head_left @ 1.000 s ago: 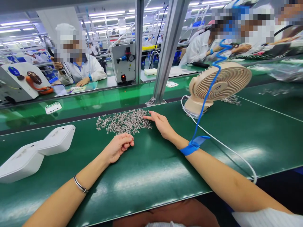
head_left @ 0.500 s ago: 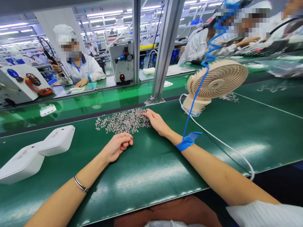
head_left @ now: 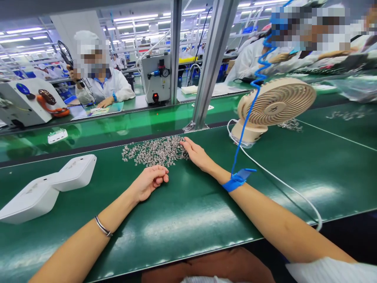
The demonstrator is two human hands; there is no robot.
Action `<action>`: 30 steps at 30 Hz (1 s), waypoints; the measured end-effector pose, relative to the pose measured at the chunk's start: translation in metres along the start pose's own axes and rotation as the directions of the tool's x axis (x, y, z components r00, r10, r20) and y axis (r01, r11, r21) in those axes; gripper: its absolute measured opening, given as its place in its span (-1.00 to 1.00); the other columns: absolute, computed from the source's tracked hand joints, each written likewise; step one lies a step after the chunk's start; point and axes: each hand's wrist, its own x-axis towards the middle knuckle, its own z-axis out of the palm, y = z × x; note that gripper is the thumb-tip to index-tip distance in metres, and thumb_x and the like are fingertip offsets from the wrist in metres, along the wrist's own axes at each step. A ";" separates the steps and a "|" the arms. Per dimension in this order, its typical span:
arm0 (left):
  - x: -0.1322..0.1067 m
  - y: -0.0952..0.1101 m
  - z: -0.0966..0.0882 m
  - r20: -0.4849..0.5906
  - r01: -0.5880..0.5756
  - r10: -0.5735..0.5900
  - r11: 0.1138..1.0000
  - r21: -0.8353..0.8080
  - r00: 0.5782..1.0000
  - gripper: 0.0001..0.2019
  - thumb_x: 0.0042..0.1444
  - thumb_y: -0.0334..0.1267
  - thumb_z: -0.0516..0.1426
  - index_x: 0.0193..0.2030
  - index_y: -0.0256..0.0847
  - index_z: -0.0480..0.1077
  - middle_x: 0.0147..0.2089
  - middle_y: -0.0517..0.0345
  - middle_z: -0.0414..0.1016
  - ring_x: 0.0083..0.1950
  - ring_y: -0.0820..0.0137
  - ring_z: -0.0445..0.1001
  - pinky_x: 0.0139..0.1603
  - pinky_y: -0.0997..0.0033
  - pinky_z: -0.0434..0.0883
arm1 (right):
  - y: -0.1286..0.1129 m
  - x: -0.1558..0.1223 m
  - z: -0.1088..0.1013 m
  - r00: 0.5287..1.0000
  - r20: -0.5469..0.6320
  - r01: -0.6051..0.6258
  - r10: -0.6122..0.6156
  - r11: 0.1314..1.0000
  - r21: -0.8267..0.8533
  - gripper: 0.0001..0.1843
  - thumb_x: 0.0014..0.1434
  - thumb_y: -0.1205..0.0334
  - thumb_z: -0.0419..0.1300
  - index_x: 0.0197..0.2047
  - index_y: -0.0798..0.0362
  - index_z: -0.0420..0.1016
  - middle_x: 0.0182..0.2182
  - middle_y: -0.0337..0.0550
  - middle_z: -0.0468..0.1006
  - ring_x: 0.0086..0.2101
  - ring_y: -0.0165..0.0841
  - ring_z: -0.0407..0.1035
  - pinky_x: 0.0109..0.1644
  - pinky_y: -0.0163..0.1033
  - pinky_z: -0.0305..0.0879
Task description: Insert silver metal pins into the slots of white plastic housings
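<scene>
A spread pile of small silvery metal parts (head_left: 157,151) lies on the green work surface. My left hand (head_left: 150,181) rests just in front of its near edge. Its fingers are curled in with the thumb against them, and anything between them is too small to make out. At the pile's right end is my right hand (head_left: 196,154), its fingers stretched out to the left and touching the outermost parts. A blue wrist strap (head_left: 238,180) with a coiled cord circles my right wrist.
Two joined white plastic housings (head_left: 72,173) lie at left. A beige fan (head_left: 273,108) with a white cable stands at right. Behind the pile rises a metal post (head_left: 210,67) beside a green conveyor strip (head_left: 141,124), which carries a white part (head_left: 57,136). Co-workers (head_left: 103,84) sit beyond.
The whole view has shifted slightly to the right. Both hands keep nearly the same pose beside the pile.
</scene>
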 end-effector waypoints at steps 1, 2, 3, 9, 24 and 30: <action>0.000 0.000 0.000 -0.001 -0.002 0.002 1.000 0.000 1.000 -0.84 -0.19 -0.35 0.20 -0.42 -0.34 0.35 -0.56 0.15 0.35 -0.62 0.67 0.08 -0.65 0.70 -0.04 | 0.001 0.001 0.000 1.000 -0.001 -0.010 0.010 1.000 0.001 -0.42 0.25 -0.07 -0.14 0.22 0.06 0.19 0.11 -0.08 0.32 0.17 -0.18 0.10 0.28 0.04 -0.12; 0.000 0.000 0.000 -0.001 -0.004 0.004 1.000 0.001 1.000 -0.84 -0.19 -0.34 0.20 -0.42 -0.34 0.35 -0.56 0.16 0.35 -0.62 0.67 0.08 -0.65 0.70 -0.04 | 0.003 0.002 0.001 1.000 -0.005 -0.017 0.017 1.000 0.005 -0.39 0.24 -0.09 -0.15 0.23 0.07 0.16 0.14 -0.07 0.28 0.18 -0.19 0.07 0.29 0.03 -0.13; 0.000 0.000 0.000 -0.001 -0.004 0.004 1.000 0.002 1.000 -0.84 -0.20 -0.34 0.20 -0.42 -0.34 0.35 -0.56 0.16 0.35 -0.62 0.67 0.08 -0.65 0.71 -0.03 | 0.004 0.002 0.001 1.000 -0.011 -0.022 0.022 1.000 0.012 -0.37 0.24 -0.11 -0.15 0.24 0.07 0.15 0.17 -0.07 0.24 0.20 -0.20 0.05 0.29 0.01 -0.14; -0.001 0.001 0.000 0.001 -0.005 0.005 1.000 0.003 1.000 -0.82 -0.20 -0.33 0.21 -0.42 -0.35 0.35 -0.55 0.15 0.35 -0.62 0.68 0.08 -0.66 0.72 -0.02 | 0.005 0.001 0.001 0.997 -0.074 -0.032 0.037 0.997 0.065 -0.34 0.24 -0.13 -0.18 0.27 0.10 0.10 0.14 -0.04 0.28 0.21 -0.21 0.01 0.30 0.01 -0.15; -0.002 0.002 0.000 0.005 0.013 -0.013 1.000 -0.005 1.000 -0.81 -0.19 -0.32 0.22 -0.42 -0.35 0.33 -0.55 0.14 0.37 -0.62 0.68 0.11 -0.66 0.75 0.02 | -0.004 -0.012 -0.003 0.935 -0.337 0.081 -0.113 0.991 -0.109 -0.48 0.22 -0.06 -0.16 -0.05 0.17 0.36 -0.19 0.13 0.47 -0.10 -0.07 0.33 0.04 0.08 0.18; -0.002 0.003 0.001 0.014 0.025 -0.025 1.000 -0.001 1.000 -0.74 -0.21 -0.26 0.28 -0.44 -0.33 0.32 -0.56 0.16 0.36 -0.62 0.69 0.11 -0.65 0.76 0.05 | -0.034 -0.043 0.017 0.869 -0.208 0.408 -0.449 0.888 -0.211 -0.80 0.13 0.14 0.08 -0.31 0.05 0.45 -0.21 -0.03 0.48 -0.14 -0.22 0.37 -0.03 -0.07 0.25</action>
